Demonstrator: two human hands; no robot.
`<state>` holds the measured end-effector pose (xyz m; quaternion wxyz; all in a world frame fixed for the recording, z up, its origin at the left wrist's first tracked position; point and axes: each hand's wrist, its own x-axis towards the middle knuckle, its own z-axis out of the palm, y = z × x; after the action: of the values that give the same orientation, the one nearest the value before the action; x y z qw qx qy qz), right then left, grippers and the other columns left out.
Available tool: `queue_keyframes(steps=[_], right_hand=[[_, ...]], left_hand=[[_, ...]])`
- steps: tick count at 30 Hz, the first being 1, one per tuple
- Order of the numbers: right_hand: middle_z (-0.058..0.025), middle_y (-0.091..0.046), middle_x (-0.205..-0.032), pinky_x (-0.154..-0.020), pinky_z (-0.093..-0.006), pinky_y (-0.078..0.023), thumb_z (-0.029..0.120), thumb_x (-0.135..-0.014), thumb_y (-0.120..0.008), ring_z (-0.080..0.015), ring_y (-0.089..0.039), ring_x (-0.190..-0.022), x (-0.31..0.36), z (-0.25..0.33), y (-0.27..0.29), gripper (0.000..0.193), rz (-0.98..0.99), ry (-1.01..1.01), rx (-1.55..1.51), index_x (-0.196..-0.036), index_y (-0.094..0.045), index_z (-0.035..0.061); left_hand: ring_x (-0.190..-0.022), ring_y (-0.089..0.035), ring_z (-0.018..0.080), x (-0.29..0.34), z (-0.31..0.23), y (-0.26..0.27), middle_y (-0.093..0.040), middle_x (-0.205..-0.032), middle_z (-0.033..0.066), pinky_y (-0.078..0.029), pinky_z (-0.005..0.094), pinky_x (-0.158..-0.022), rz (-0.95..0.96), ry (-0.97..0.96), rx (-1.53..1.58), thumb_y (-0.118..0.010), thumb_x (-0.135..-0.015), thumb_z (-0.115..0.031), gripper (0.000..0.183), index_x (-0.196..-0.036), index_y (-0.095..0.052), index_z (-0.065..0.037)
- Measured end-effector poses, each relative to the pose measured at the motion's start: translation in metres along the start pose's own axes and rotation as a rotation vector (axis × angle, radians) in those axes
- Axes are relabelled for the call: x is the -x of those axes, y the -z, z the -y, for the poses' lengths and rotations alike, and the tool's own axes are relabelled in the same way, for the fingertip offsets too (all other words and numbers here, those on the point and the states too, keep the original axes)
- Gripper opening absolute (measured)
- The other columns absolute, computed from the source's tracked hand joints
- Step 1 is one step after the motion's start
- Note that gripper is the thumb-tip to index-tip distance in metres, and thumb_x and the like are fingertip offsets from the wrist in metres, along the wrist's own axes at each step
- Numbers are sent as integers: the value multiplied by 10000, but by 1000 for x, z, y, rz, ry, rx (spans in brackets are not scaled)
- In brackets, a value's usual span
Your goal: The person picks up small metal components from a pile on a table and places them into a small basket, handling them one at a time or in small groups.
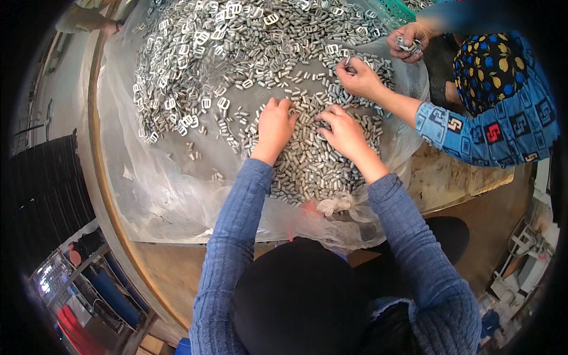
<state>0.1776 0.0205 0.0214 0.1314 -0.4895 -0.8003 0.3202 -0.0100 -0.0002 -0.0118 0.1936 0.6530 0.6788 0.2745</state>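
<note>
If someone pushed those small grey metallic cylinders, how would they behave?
The small grey metallic cylinders would probably roll, being rounded and loose. Their sheen suggests they're stiff, perhaps heavy for their size. Heaped together, they'd likely nudge neighbours along.

You wear long, denim-blue fabric sleeves. The ribbed blue left sleeve (231,219) and the matching ribbed blue right sleeve (411,231) have narrow lengthwise lines and soft wrinkles, and both stop short of your bare left hand (276,129) and bare right hand (344,135). Between them sits a smooth, rounded, matte black shape (296,296), headwear or clothing; which is unclear.
</note>
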Motion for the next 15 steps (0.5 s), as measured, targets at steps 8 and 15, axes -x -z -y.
queue_keyframes(steps=[8,15], right_hand=[[-111,-537,-993,-755,-349,-453,124,-724,-679,-272,-557,-900,15,-13,0,217,-243,44,-192,-921,-623,53],[-101,-569,-974,-780,-342,-453,105,-742,-672,-265,-568,-896,6,-31,3,174,-185,-57,-273,-906,-654,50]], left_hand=[[-851,-598,326,6,-11,22,-616,-889,158,-461,362,-753,2,133,400,-559,-836,-114,177,-992,-531,-34],[-923,-512,313,-30,-20,-12,-504,-941,127,-445,409,-779,107,-201,-211,-658,-751,-258,322,-1037,-595,-125]])
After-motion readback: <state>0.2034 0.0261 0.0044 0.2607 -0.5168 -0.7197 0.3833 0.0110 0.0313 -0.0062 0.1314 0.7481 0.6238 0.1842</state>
